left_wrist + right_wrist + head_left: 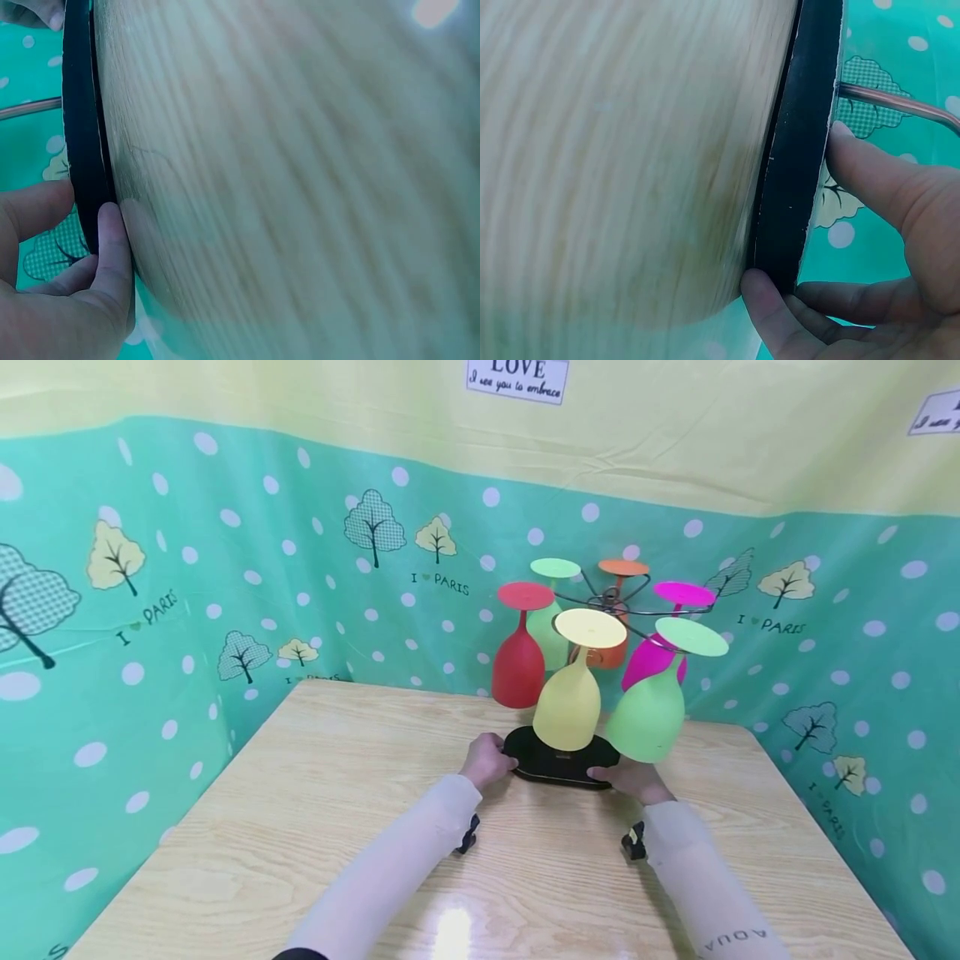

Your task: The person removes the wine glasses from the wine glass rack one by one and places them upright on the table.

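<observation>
A goblet rack with a black oval base is near the table's far edge. My left hand grips the base's left end, thumb on top and fingertips at the lower edge, as the left wrist view shows. At the right end my right hand holds it the same way, partly hidden behind a green goblet. Goblets hang upside down from wire arms: red, yellow, magenta, orange and a second green one. A metal rod rises from the base.
The rack stands on a light wood-grain table. A green and yellow patterned curtain hangs close behind the table and along its sides.
</observation>
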`<state>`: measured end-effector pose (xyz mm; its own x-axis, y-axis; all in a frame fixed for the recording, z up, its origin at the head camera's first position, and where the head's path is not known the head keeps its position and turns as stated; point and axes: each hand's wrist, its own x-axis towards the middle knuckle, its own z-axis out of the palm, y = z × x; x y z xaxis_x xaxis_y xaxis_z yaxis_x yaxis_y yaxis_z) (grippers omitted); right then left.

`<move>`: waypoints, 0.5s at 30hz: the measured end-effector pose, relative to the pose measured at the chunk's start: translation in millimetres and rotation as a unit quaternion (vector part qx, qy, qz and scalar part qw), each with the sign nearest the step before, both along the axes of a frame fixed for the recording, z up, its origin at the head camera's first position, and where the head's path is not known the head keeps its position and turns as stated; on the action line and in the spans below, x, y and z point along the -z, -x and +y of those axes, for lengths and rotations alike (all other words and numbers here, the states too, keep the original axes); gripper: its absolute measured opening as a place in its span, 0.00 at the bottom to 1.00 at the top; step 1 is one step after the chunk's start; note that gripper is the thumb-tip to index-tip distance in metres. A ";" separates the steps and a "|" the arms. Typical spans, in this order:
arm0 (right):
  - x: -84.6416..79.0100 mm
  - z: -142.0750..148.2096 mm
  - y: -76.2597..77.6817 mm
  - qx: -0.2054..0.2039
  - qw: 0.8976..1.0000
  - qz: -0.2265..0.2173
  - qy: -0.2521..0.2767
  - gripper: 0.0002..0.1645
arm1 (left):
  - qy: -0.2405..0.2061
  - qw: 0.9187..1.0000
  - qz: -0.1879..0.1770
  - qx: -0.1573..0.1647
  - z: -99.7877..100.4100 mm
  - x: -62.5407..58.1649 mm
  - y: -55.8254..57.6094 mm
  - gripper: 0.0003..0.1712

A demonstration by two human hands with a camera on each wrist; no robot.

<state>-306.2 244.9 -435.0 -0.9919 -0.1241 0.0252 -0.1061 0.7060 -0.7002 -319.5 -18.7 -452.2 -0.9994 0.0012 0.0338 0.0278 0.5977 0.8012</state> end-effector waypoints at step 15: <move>4.0 -5.4 5.2 0.016 1.000 -0.016 -0.012 0.58 | -0.003 1.000 -0.019 -0.008 -8.0 -1.9 0.1 0.22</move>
<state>-311.4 239.5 -439.1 -0.9956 -0.0929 -0.0096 -0.0610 0.7247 -0.6863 -319.7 -26.7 -450.2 -0.9999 -0.0142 -0.0045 -0.0121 0.5933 0.8049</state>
